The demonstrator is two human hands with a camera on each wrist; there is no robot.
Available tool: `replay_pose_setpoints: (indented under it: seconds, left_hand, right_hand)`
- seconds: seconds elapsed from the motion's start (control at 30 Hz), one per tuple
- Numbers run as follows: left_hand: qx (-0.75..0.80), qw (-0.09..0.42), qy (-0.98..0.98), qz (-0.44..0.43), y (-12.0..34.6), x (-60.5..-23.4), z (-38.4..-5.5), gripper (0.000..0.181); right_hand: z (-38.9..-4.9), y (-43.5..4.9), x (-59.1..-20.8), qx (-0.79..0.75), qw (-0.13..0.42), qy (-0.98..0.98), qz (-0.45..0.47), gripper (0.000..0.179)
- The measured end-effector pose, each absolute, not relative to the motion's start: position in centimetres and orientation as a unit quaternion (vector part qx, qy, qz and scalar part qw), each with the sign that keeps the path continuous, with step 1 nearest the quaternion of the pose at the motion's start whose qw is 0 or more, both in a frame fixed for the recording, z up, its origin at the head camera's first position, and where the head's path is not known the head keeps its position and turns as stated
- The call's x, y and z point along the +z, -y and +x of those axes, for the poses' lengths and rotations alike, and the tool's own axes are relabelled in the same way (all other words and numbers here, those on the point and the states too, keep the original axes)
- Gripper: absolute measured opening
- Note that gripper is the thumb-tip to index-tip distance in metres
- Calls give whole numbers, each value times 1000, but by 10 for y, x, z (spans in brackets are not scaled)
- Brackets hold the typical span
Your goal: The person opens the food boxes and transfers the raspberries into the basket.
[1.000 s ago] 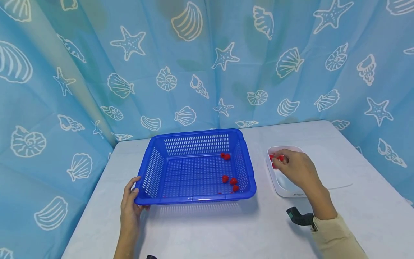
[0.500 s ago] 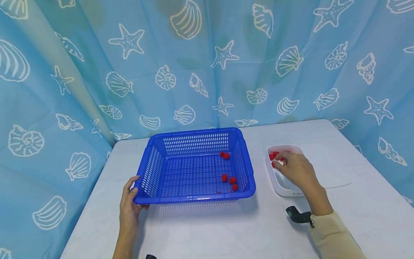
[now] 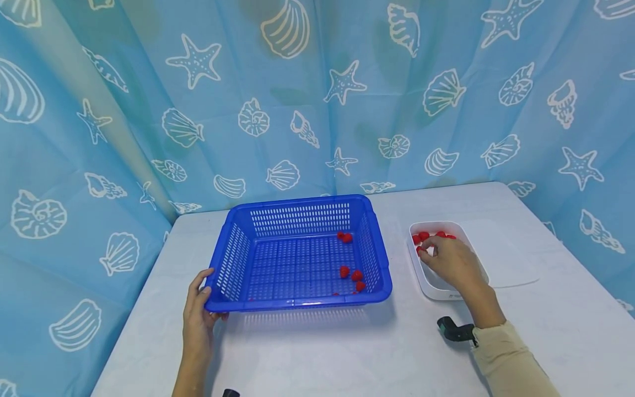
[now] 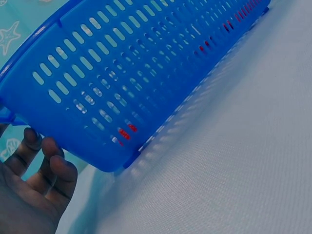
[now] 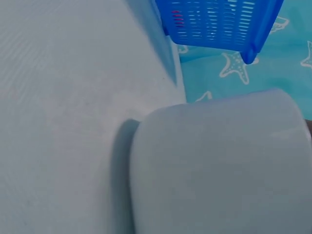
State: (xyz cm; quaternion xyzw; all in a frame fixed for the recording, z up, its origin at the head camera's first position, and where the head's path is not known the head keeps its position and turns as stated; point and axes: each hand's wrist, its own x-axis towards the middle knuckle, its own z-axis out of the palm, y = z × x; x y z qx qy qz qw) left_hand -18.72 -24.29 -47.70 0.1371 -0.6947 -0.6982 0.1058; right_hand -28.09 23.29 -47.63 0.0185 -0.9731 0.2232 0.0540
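Note:
A blue plastic basket (image 3: 297, 303) with slotted walls stands on the table, several red raspberries (image 3: 357, 275) lying mostly on its right side. At its front left corner my left hand (image 3: 197, 325) holds the rim, thumb on top and fingers below; the left wrist view shows these curled fingers (image 4: 63, 170) against the basket. My right hand (image 3: 456, 262) reaches into a white container (image 3: 429, 289) with several raspberries along its far end. Its thumb and forefinger pinch a raspberry (image 3: 420, 250) near the left wall. In the right wrist view the container's outer wall (image 5: 219, 165) hides the fingers.
A clear, flat lid-like sheet (image 3: 511, 253) lies right of the white container. The white table (image 3: 317, 353) backs onto a blue curtain (image 3: 307, 99) with shell and starfish prints. A dark camera piece (image 3: 453, 330) sticks out from the right wrist.
My right hand has shifted slightly toward the near side inside the white container, uncovering more raspberries at its far end. My left hand stays on the basket, which has not visibly moved.

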Motion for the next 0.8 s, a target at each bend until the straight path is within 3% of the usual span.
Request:
replay_pose_setpoints:
  seconds: [0.27, 0.57, 0.8]
  left_hand:
    - [-697, 103, 698, 132, 243, -478, -187, 39]
    - [-690, 105, 703, 136, 244, -476, -188, 39]
    - [-692, 102, 699, 148, 243, -478, -188, 39]
  right_hand:
    - [-284, -233, -483, 222, 52, 974, 12, 33]
    - [-285, -232, -485, 195, 25, 980, -1, 49]
    - [-286, -228, -488, 186, 48, 981, -5, 49]
